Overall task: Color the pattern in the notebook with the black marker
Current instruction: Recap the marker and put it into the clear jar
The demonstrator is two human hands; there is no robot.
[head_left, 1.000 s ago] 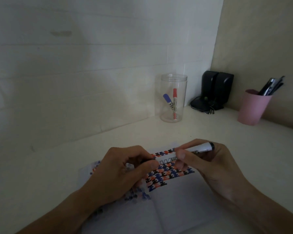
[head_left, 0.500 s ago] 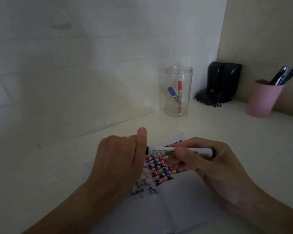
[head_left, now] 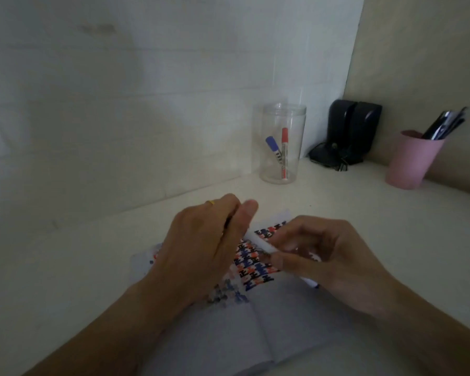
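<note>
An open notebook lies on the white desk in front of me. Its far page carries a pattern of small black, blue and red shapes. My right hand is shut on the white barrel of the black marker, which slants over the pattern and looks blurred. The marker's dark end pokes out under my right palm. My left hand hovers over the left page, fingers closed on a thin dark piece that looks like the marker cap. A ring sits on one left finger.
A clear jar with a blue and a red marker stands by the back wall. Black speakers with cables fill the corner. A pink cup of pens stands at the right.
The two hands held the marker level between them. The left hand has drawn away to the left with the dark piece, and the right hand has swung the barrel to a slant.
</note>
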